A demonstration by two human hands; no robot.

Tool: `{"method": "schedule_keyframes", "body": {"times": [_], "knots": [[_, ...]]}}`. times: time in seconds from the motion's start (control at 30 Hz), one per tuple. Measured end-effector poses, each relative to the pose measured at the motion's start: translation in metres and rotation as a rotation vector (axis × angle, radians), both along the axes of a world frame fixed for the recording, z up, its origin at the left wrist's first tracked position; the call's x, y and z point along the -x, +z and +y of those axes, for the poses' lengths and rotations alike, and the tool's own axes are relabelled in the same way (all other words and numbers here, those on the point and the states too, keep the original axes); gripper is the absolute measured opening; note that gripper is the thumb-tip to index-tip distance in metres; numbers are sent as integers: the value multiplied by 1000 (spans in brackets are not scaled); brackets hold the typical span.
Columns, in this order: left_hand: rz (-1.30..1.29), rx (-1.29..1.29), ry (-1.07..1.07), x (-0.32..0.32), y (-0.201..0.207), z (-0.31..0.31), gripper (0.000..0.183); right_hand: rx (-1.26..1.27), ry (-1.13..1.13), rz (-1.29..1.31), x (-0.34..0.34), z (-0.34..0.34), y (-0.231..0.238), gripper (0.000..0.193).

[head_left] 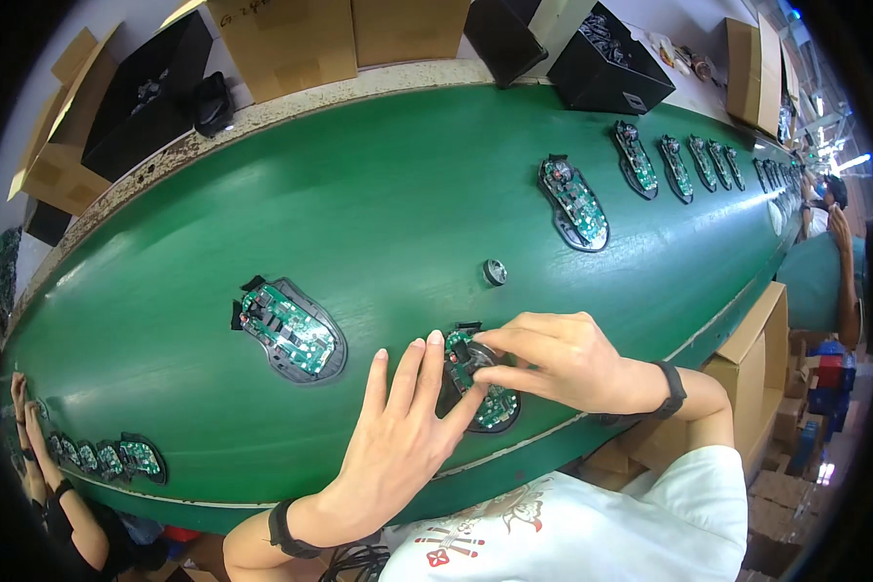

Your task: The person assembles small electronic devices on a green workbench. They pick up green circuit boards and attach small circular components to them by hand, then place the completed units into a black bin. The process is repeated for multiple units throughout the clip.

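Note:
A computer mouse base with a green circuit board (495, 412) lies in front of me at the near edge of the green belt. My right hand (563, 364) is closed in a pinch over it, with a dark scroll wheel (477, 357) between thumb and fingers, low against the board. Stretched out flat, the fingers of my left hand (403, 427) rest along the base's left side, and the thumb touches its lower part. Part of the base is hidden under both hands. Just beyond lies a loose scroll wheel (495, 273). Another mouse base (291, 332) is to the left.
More mouse bases (574, 204) run in a line toward the far right, and several stand at the lower left (141, 458). Black bins (611, 63) and cardboard boxes (286, 44) line the far edge. Other people's hands (34, 436) are at the far left.

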State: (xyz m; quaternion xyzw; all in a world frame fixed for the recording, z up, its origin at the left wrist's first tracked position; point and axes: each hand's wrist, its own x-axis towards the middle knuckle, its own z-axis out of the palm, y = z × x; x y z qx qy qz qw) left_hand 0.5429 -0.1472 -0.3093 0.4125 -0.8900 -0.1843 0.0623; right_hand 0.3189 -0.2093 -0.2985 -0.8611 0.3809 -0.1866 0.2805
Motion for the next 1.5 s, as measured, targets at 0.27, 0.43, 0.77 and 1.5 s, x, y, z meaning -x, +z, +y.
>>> {"method": "schedule_keyframes", "body": {"times": [0.27, 0.43, 0.77, 1.5], "knots": [[38, 12, 17, 0, -9, -2, 50, 243, 10, 135, -7, 1, -15, 33], [59, 9, 17, -1, -12, -2, 51, 322, 30, 309, -9, 0, -3, 37], [94, -8, 8, 4, -17, -5, 57, 239, 118, 244, -3, 2, 3, 42], [159, 20, 21, 10, -24, -13, 52, 533, 113, 533, -12, 25, -2, 51]]}}
